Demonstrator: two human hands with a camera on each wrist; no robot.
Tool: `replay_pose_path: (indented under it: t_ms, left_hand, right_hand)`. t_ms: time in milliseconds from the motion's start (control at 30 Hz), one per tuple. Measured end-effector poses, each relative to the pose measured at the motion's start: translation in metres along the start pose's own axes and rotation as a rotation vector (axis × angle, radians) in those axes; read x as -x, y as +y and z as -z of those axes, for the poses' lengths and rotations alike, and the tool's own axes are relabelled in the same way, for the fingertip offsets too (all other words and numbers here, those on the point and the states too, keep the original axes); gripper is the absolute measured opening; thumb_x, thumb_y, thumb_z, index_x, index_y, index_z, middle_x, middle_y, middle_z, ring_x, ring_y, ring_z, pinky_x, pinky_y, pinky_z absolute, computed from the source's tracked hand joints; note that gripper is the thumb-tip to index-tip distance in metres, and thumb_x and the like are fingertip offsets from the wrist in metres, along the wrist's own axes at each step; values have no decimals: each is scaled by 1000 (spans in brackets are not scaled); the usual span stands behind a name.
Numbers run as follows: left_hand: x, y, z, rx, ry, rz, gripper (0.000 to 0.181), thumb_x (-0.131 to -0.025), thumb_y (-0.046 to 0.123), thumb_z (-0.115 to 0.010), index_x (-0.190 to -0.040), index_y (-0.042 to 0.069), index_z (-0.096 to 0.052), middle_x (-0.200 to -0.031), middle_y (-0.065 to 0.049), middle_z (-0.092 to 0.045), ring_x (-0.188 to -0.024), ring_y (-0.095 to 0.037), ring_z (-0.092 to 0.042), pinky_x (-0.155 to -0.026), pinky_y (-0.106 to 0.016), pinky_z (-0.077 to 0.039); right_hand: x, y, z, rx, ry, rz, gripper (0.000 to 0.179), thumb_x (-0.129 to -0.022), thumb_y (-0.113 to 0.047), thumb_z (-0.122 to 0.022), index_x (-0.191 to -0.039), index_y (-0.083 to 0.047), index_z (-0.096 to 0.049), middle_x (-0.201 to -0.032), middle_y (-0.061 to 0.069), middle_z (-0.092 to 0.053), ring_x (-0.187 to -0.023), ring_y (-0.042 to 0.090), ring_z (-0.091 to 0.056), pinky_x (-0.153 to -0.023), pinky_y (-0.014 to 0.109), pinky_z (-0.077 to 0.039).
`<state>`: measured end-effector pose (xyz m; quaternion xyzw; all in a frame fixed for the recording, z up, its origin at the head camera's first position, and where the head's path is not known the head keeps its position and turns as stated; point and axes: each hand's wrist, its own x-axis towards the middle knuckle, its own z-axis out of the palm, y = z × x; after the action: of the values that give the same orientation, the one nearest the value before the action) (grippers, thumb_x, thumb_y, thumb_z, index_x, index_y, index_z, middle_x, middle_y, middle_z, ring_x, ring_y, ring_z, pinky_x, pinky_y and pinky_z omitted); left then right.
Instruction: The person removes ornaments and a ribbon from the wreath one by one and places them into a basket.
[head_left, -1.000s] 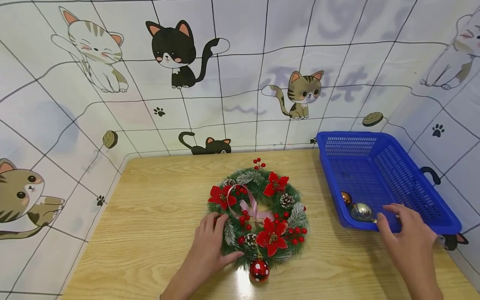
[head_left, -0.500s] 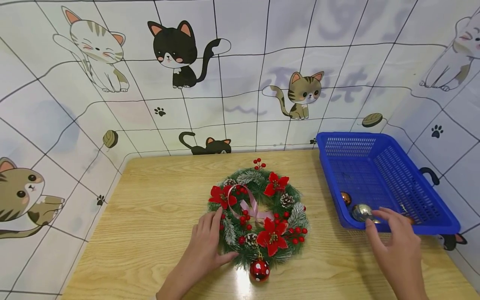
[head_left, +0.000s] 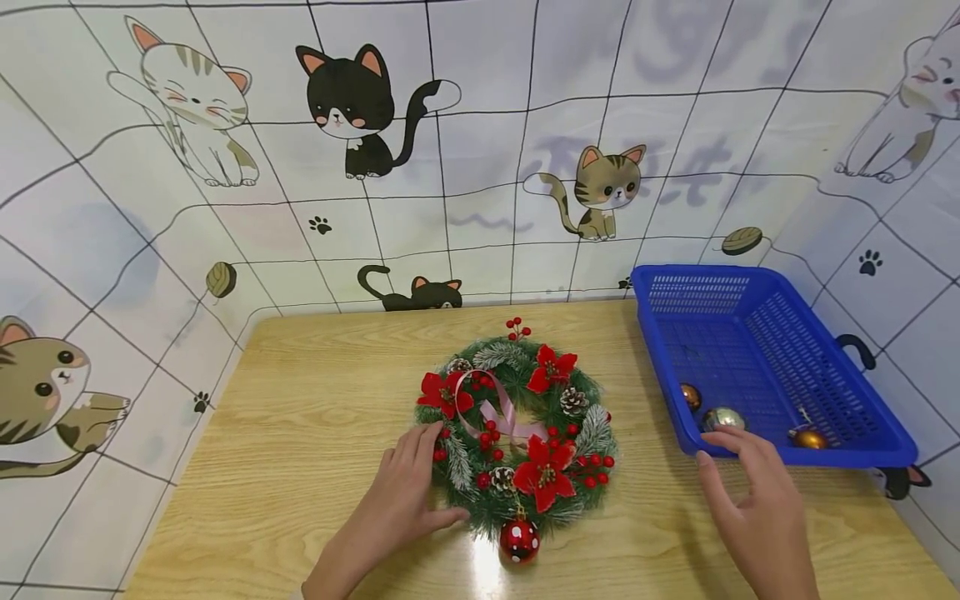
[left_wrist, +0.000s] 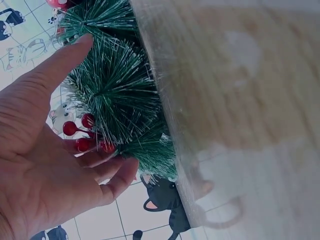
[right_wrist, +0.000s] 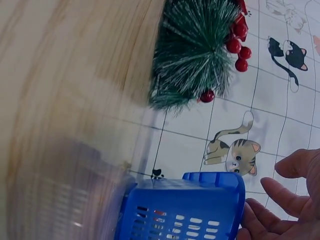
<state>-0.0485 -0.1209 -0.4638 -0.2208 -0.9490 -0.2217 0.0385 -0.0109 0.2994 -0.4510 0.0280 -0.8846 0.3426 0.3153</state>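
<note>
A green Christmas wreath (head_left: 513, 358) lies on the table, with red flowers, berries, pinecones and a pink ribbon. From its lower edge a red dotted bauble (head_left: 519, 542) rests on the wood. My left hand (head_left: 401, 483) is at the wreath's left side, fingers loosely spread; in the left wrist view, its fingers lie by the red berries (left_wrist: 84, 145). Over the near rim of a blue plastic basket (head_left: 660, 383) hovers my right hand (head_left: 761, 508), relaxed and holding nothing. Partly behind its fingers sits a silver bauble (head_left: 723, 418).
Also in the basket are a copper bauble (head_left: 691, 397) at the left wall and a gold bauble (head_left: 810, 438) near the front. Cat-printed sheeting (head_left: 480, 208) rises behind the wooden table (head_left: 315, 400) and along both sides.
My right hand has moved left and back toward me along the basket's near rim, uncovering the gold bauble. My left hand has slid slightly left; the wreath has stayed put.
</note>
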Motion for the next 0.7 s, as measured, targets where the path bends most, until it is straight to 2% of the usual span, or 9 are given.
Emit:
replay_pose_path:
  t_ms: [67, 400, 567, 700]
  left_hand:
    - [0, -1, 0, 11, 0, -6, 118, -72, 45, -104, -158, -6, -41, -151, -22, -50, -141, -42, -50, -107, -62, -48]
    - [1, -4, 0, 65, 17, -26, 115, -72, 37, -106, -158, -3, -42, -152, -24, -42, -137, -44, -53, -110, -57, -49]
    - [2, 0, -2, 61, 5, -26, 115, -73, 39, -105, -158, -6, -41, -154, -26, -41, -138, -45, -52, -112, -56, -48]
    - [2, 3, -3, 18, -6, -34, 115, -75, 44, -103, -157, -7, -42, -153, -25, -43, -139, -44, -50, -113, -54, -47]
  right_hand:
    - [1, -3, -2, -16, -1, 13, 32, -89, 6, -82, -120, -1, -75, -132, 17, -69, -131, -10, -47, -111, 9, -29]
    - [5, -20, -12, -40, -67, 5, 33, -92, 4, -81, -123, -4, -75, -136, 13, -69, -132, -2, -50, -110, 10, -29]
    - [5, -31, -15, -10, -138, -10, 31, -97, -3, -80, -127, -7, -74, -129, 6, -72, -120, 6, -58, -103, 7, -33]
    - [8, -37, -18, 10, -205, -15, 27, -100, -7, -79, -125, -12, -74, -120, 0, -75, -108, 12, -65, -97, 7, -39]
